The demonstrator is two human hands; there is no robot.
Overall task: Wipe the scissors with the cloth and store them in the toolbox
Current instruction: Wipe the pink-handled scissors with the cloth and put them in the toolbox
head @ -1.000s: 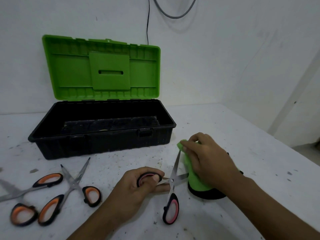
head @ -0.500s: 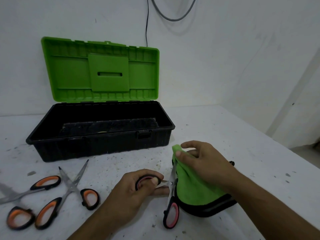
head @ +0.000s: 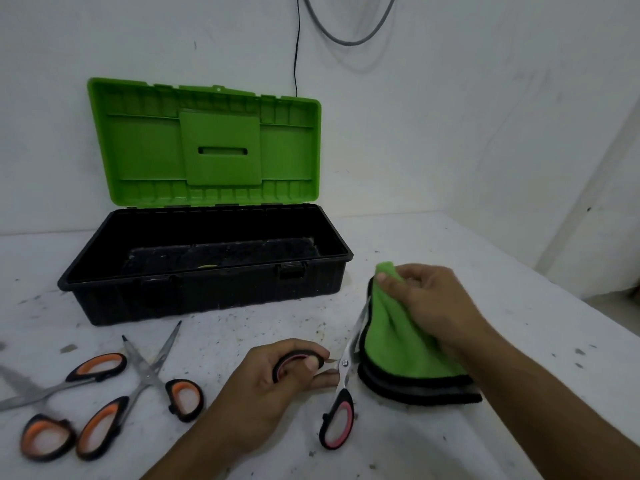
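Pink-handled scissors (head: 337,422) lie open on the white table in front of me. My left hand (head: 266,386) grips their upper handle loop, thumb through it. My right hand (head: 429,303) pinches a green cloth with black edging (head: 394,344) and holds it up against the raised blade, whose tip is hidden behind the cloth. The toolbox (head: 207,292), black with its green lid (head: 207,147) standing open, sits behind to the left.
Two orange-handled scissors lie on the table at the left: one open pair (head: 138,386) and another pair (head: 45,389) partly cut off by the frame edge. A white wall with hanging cables (head: 298,46) is right behind the toolbox. The table edge runs along the right.
My right hand has lifted the cloth off the table and drawn it up along the scissor blade toward the tip. My left hand kept its grip on the handle.
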